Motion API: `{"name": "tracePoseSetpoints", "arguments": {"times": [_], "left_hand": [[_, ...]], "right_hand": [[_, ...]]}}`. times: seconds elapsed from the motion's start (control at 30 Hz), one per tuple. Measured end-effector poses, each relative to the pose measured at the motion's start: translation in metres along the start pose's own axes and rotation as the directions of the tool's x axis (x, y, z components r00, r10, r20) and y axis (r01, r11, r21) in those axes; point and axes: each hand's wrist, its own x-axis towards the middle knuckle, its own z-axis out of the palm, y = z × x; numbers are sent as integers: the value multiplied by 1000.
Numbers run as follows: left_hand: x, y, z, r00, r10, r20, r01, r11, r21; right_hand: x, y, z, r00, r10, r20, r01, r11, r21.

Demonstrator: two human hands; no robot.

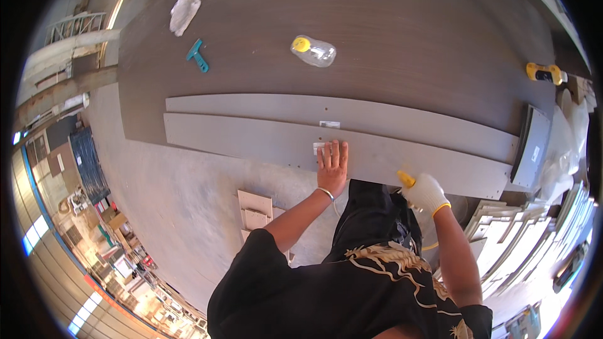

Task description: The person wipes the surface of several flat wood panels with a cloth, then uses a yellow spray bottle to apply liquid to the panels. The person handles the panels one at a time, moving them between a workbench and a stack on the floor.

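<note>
Nearest you, your gloved right hand (427, 193) is closed around a yellow object (406, 179), its far end blurred at the near edge of the front grey board (377, 157). Between 9 and 10 o'clock from that glove, your bare left hand (333, 166) lies flat on the same board, around mid-length, fingers extended and slightly apart, pointing to 12. Those fingers partly cover a white label (321, 149) whose print is too small to read. The board sits under your left palm and reaches out to both sides, its long axis running from just past 9 o'clock to just past 3. Beyond it, overlapped by it, the rear grey board (389, 117) runs much the same way, with another white label (330, 124). From your left hand, a dark grey piece (531, 144) with a pale sticker (535, 153) lies near 3 o'clock by the boards' ends; farther off on the brown tabletop (440, 37) are a yellow bottle (544, 73) at 2, a clear yellow-capped bottle (319, 54) near 12, a teal scraper (198, 56) at 10 and, farthest, a crumpled white cloth (185, 14) between 10 and 11.
</note>
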Motion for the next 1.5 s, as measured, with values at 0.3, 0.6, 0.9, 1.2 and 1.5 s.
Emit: {"name": "tracePoseSetpoints", "arguments": {"times": [0.3,0.6,0.9,1.2,1.5], "left_hand": [[50,-25,-62,911,221,348,-175,972,-158],[119,-41,-60,950,313,25,-310,947,-83],[147,-9,-51,987,155,-51,-156,988,-21],[166,-12,-53,966,176,-187,-183,983,-23],[188,-36,-47,943,287,-170,-298,954,-42]], "right_hand": [[-35,39,7,998,-58,28,52,984,168],[-67,209,-9,791,601,-111,-163,383,909],[-79,224,1,854,500,-148,-170,535,828],[-70,204,8,820,565,-90,-213,447,869],[-75,237,38,875,470,-116,-161,507,847]]}}
